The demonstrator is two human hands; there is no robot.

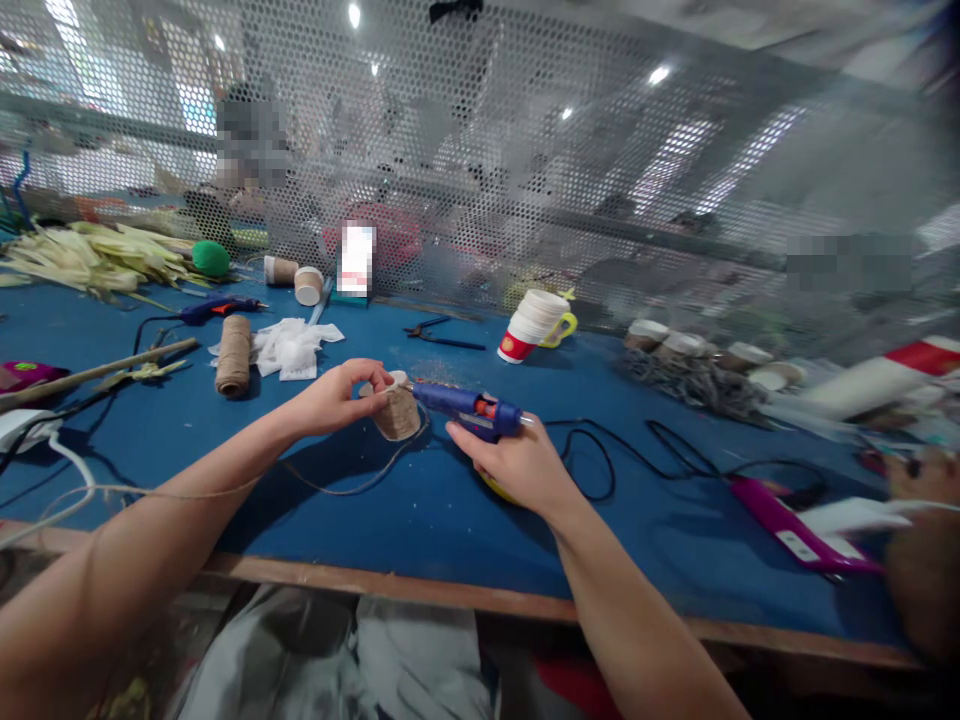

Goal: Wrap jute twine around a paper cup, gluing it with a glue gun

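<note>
My left hand grips a small paper cup wrapped in brown twine, tilted above the blue table. In my right hand is a blue hot glue gun, its nozzle at the upper side of the cup near my left fingertips. Whether the nozzle touches the cup I cannot tell. A loose strand of twine runs from the cup along the table and over my left forearm. A yellow round thing shows partly beneath my right hand. To the left stands a spool of twine.
Pliers and stacked paper cups lie farther back. A second glue gun and white tissue are at left. A black cord leads toward a purple power strip. Another person's hand is at far right. A perforated metal screen borders the back.
</note>
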